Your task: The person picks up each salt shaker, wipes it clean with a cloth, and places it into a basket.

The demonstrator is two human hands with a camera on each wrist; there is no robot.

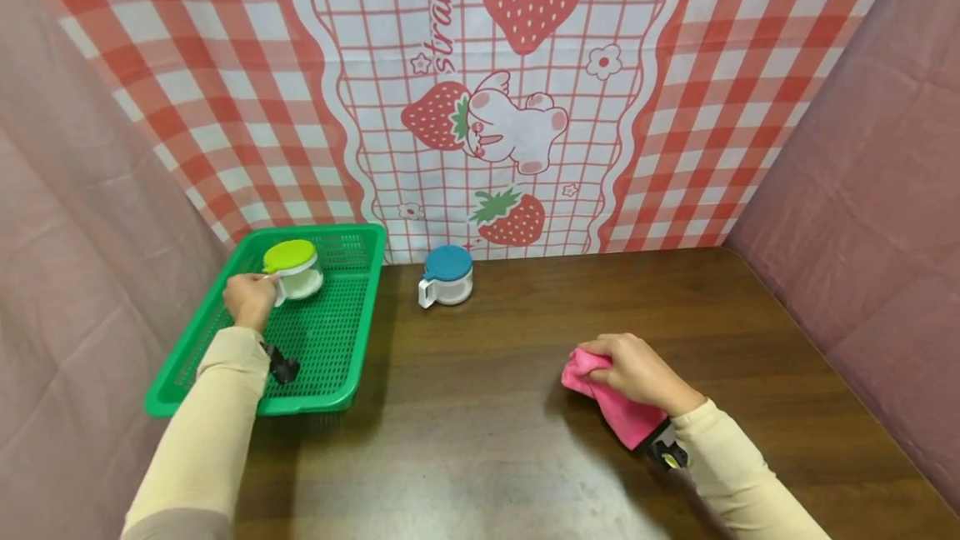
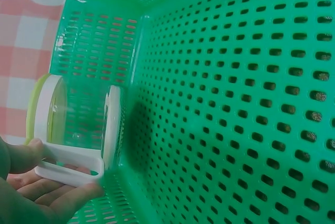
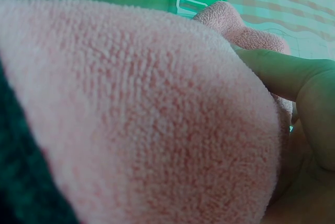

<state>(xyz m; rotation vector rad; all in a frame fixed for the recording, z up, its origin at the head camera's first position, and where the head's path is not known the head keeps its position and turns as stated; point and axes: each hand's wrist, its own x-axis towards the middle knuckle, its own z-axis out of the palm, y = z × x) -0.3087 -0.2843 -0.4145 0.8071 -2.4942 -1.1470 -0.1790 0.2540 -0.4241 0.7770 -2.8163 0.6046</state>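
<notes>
In the head view my left hand [image 1: 251, 300] is over the left side of a green basket [image 1: 367, 307]. It holds the white handle of a clear seasoning jar [image 1: 303, 282] with a yellow-green lid. The left wrist view shows the thumb at the top of the handle [image 2: 73, 164] and the fingers against its other side; the jar's base is close to the basket floor. My right hand [image 1: 637, 369] grips a bunched pink cloth [image 1: 622, 415] above the right part of the table. That cloth [image 3: 146, 103] fills most of the right wrist view, pinched by the thumb.
A second seasoning jar [image 1: 453, 286] with a blue lid stands on the brown wooden table [image 1: 480, 407], right of the basket near the back. Behind the table hangs a strawberry-patterned cloth [image 1: 645, 190]. Pink curtains [image 1: 847, 215] enclose both sides.
</notes>
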